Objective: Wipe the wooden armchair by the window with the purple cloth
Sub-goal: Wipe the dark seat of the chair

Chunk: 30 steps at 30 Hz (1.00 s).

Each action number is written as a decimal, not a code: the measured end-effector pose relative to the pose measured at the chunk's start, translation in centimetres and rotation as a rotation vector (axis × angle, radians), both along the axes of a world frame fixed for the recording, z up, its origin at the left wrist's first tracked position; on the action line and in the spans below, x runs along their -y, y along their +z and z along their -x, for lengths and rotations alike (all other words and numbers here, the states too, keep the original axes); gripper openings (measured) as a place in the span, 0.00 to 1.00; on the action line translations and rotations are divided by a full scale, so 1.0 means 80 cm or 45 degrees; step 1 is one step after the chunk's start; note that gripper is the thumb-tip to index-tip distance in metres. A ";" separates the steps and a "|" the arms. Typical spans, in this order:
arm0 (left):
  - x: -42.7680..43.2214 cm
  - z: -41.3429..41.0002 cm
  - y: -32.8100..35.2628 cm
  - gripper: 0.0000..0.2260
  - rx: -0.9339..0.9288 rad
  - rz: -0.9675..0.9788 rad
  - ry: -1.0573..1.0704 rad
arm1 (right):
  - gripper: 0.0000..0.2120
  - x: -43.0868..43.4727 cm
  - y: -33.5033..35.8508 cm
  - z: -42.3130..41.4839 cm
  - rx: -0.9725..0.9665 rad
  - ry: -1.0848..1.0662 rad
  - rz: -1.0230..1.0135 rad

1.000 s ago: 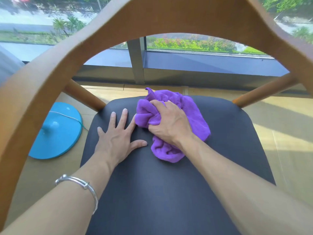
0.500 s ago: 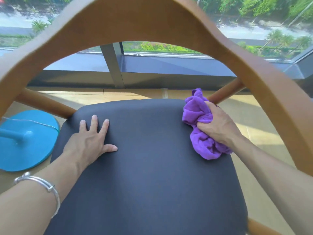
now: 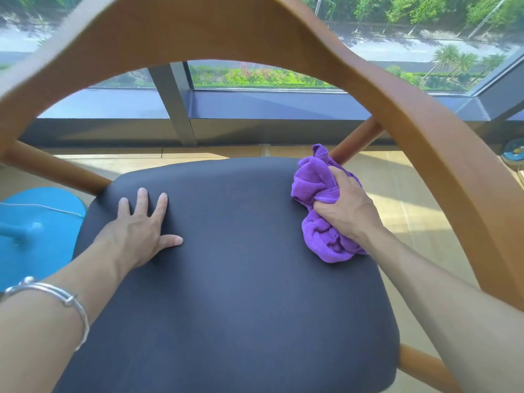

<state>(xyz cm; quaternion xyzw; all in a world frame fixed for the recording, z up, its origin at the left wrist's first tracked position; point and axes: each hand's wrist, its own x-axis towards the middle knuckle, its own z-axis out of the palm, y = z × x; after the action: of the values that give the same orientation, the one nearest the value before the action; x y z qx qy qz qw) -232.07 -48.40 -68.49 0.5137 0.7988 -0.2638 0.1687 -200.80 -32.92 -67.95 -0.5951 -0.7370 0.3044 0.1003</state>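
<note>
The wooden armchair has a curved wooden back rail (image 3: 204, 32) arching over the view and a dark grey padded seat (image 3: 241, 293) below it. The bunched purple cloth (image 3: 314, 188) lies on the seat's far right edge, next to a slanted wooden strut (image 3: 360, 140). My right hand (image 3: 344, 211) is shut on the cloth and presses it onto the seat. My left hand (image 3: 139, 231) rests flat on the left part of the seat, fingers spread, a silver bangle (image 3: 56, 296) on its wrist.
A round blue stand base (image 3: 37, 245) with a thin cable sits on the floor left of the chair. A window with a grey frame (image 3: 175, 109) runs behind the chair. Sunlit wooden floor (image 3: 397, 199) lies to the right.
My right hand has dragged the purple cloth from the seat's middle to its far right edge. My left hand has stayed flat on the seat. The view has shifted slightly.
</note>
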 end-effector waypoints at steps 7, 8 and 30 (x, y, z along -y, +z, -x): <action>0.005 0.004 0.011 0.38 0.096 0.082 -0.078 | 0.23 0.024 -0.004 0.021 0.069 -0.020 -0.053; 0.007 0.010 0.011 0.39 0.136 0.073 -0.086 | 0.23 0.031 -0.006 0.031 0.083 -0.003 -0.058; 0.128 0.015 0.008 0.56 0.439 -0.243 0.510 | 0.25 0.172 -0.005 0.262 0.007 0.878 -0.120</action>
<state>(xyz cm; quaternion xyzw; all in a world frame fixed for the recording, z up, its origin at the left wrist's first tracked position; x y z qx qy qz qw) -233.23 -58.64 -67.87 0.3966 0.8652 -0.0575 0.3016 -221.79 -46.70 -68.32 -0.3068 -0.9081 0.2844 0.0168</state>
